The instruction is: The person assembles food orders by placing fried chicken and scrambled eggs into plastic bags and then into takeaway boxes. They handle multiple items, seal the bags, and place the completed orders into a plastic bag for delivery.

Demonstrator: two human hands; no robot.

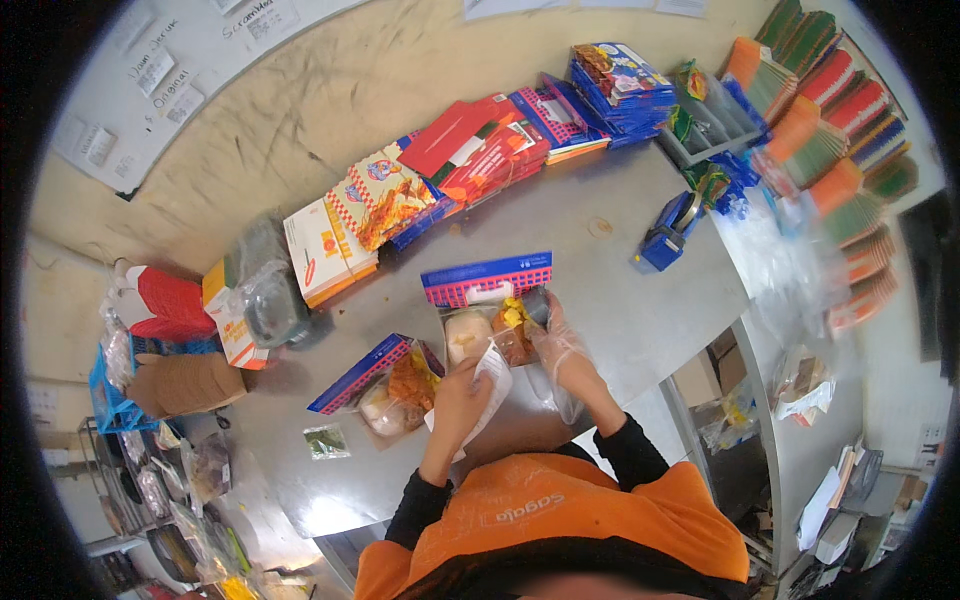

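Observation:
My left hand [457, 403] is closed on a white paper slip [490, 392], which hangs down in front of an open meal box. In a clear plastic glove, my right hand [566, 358] curls its fingers at a small grey cup [537, 304] by that box's right side. This box has a raised blue and pink flap [490, 268]. Inside lie a white rice portion [467, 336] and fried chicken [513, 345] with yellow bits on top. Left of it, a second open box holds rice [381, 410] and fried chicken [411, 381]; its blue flap [360, 374] tilts up.
A small green-flecked sachet [325, 441] lies left on the metal table [590, 225]. A blue tape dispenser [668, 235] stands right. Stacked folded cartons [480, 150] line the wall. A grey bin [712, 125] sits at the far right corner; brown cartons [185, 383] fill the left end.

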